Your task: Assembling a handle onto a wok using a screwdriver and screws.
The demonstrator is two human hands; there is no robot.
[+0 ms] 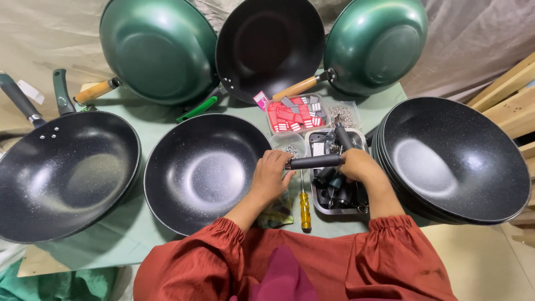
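Note:
A black speckled wok (203,170) lies in front of me on the green-covered table (128,231). My left hand (271,175) rests on its right rim, fingers curled at the inner end of a black pan handle (315,161). My right hand (359,165) grips the outer end of that same handle, over a metal tray (320,207) that holds dark parts. A yellow-handled screwdriver (305,207) lies on the table between my forearms.
A stack of black woks (454,159) stands at the right, another black wok (64,173) at the left. Three woks (267,47) lean upright at the back. A clear box of red pieces (295,114) and a bag of screws (344,115) sit behind the tray.

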